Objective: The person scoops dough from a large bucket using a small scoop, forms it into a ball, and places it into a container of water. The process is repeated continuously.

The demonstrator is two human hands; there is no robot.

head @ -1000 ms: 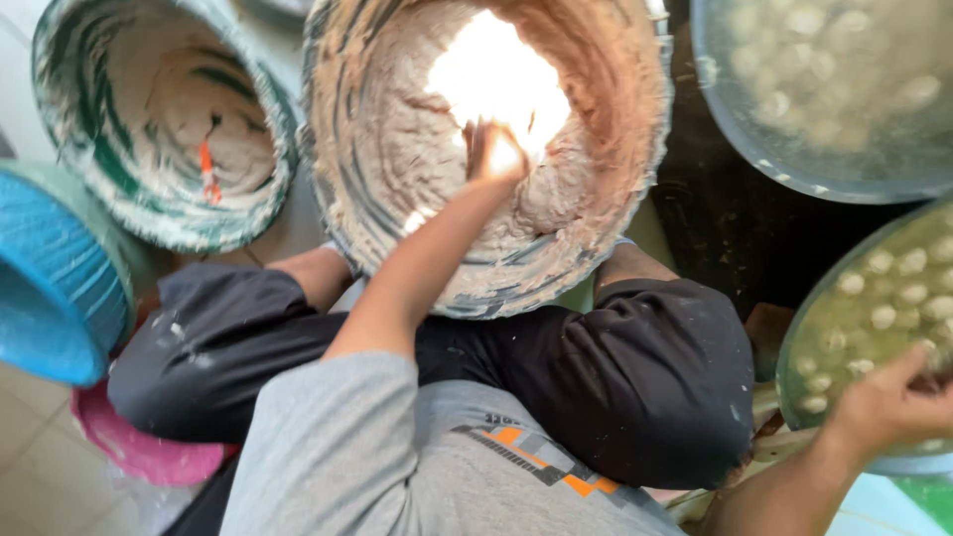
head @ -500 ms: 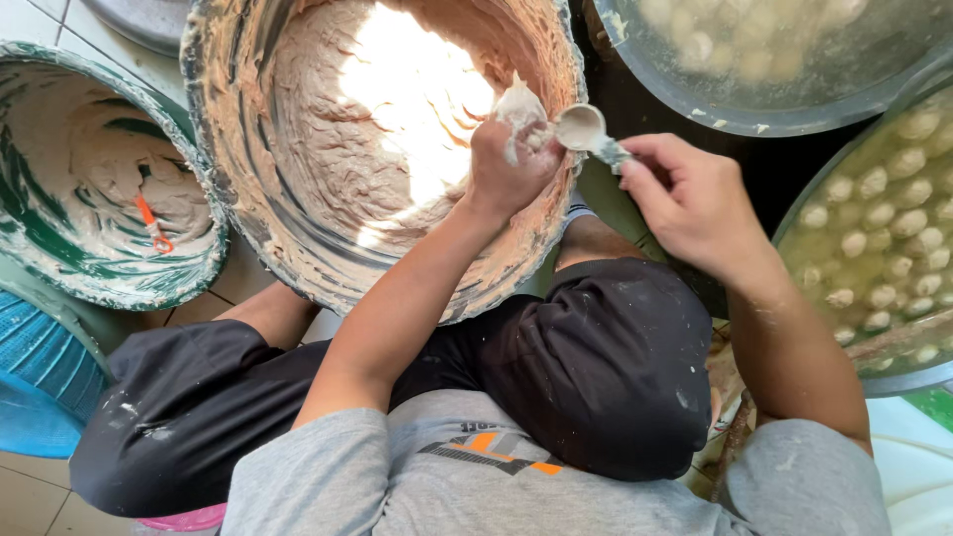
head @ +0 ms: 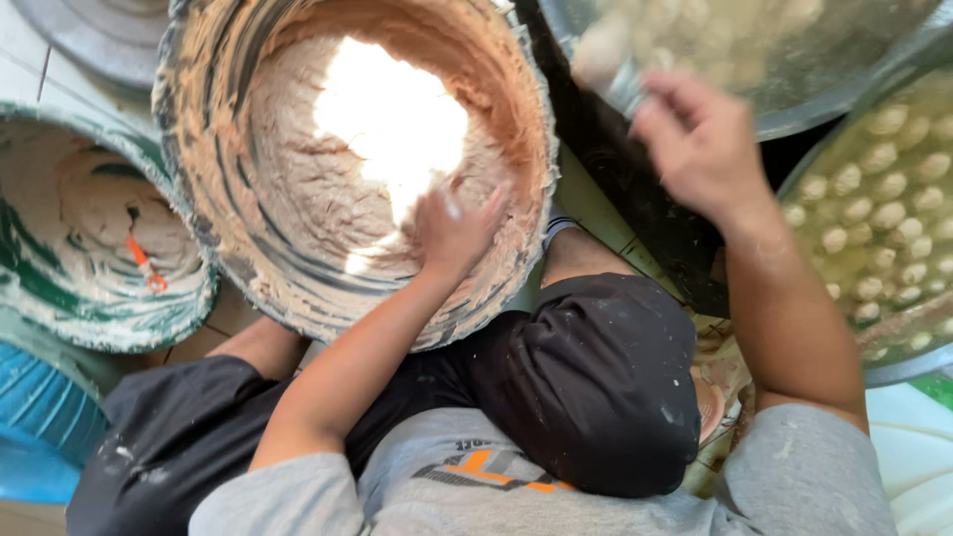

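A big round basin (head: 204,213) smeared with pale brown paste (head: 328,199) sits tilted between my knees. My left hand (head: 457,230) rests flat on the paste near the basin's right wall, fingers stretched out and coated in paste. My right hand (head: 695,139) is blurred with motion over the dark gap to the right of the basin. It grips a metal spoon (head: 608,62) whose blurred bowl reaches the rim of a round metal pan (head: 794,114) of pale balls in liquid.
A second tray (head: 893,228) holding several pale balls lies at the right edge. Left of the big basin stand a green paste-smeared basin (head: 60,298) with an orange tool inside and a blue basin (head: 40,417). A grey metal lid (head: 89,30) is at top left.
My hands have parted at the basin rim. The left hand went back down into the paste. The right hand swung the spoon up and right toward the metal pan.
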